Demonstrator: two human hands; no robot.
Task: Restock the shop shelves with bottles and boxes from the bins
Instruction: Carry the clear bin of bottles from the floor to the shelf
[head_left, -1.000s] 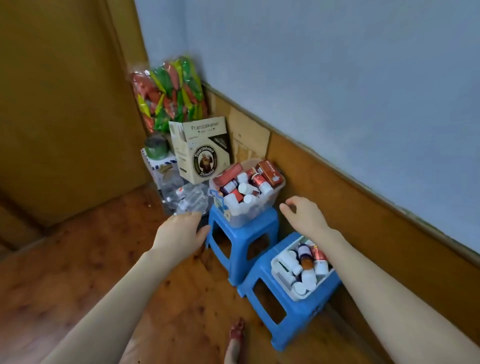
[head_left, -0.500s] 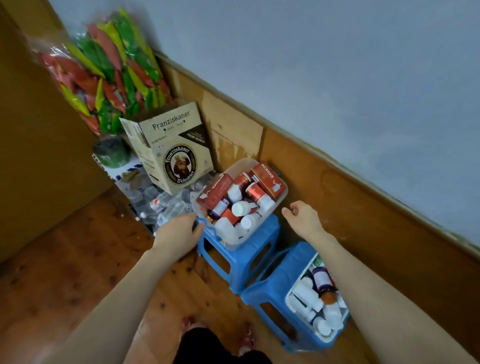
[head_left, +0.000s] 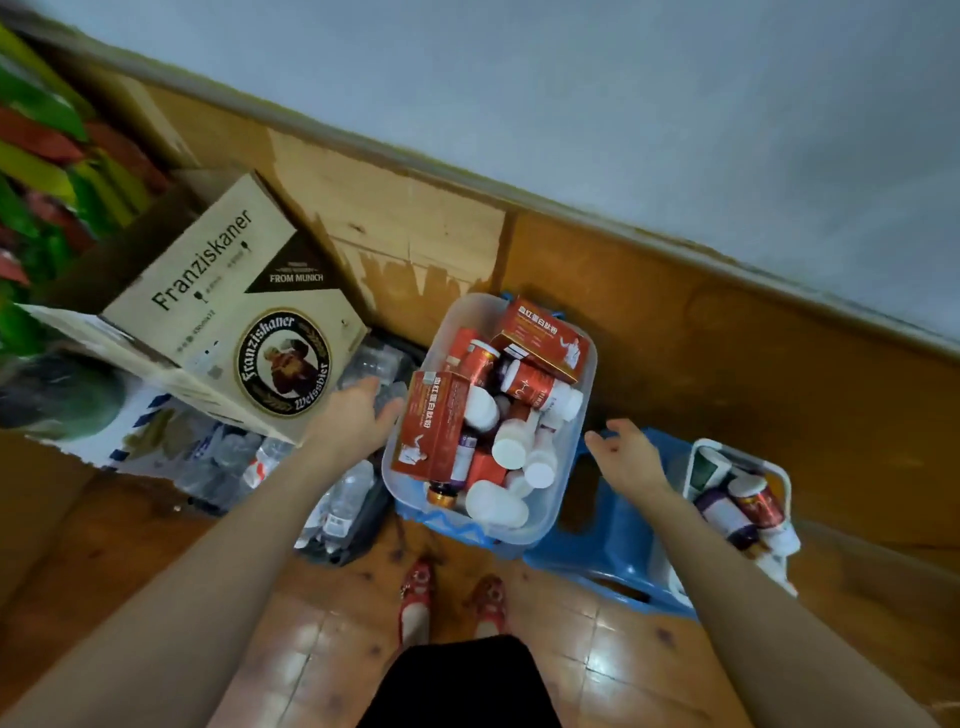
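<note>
A clear plastic bin (head_left: 586, 415) full of red boxes (head_left: 434, 423) and white-capped bottles (head_left: 511, 447) stands on a blue stool (head_left: 452, 527) by the wall. My left hand (head_left: 361, 415) reaches along the bin's left side with fingers relaxed, close to its wall. Just right of the bin, my right hand (head_left: 626, 454) hovers with spread fingers and holds nothing. A second white bin (head_left: 779, 480) with bottles (head_left: 750, 506) sits on another blue stool (head_left: 613, 540) at the right.
A Franziskaner carton (head_left: 228, 306) leans at the left over a pack of water bottles (head_left: 343, 499). Colourful snack bags (head_left: 47, 171) fill the far left. A wooden skirting wall (head_left: 675, 332) runs behind the bins. My red shoes (head_left: 415, 597) stand on the wood floor.
The view has moved closer and tilted down over the bins. Both hands have come up to either side of the clear bin, the left nearer its wall.
</note>
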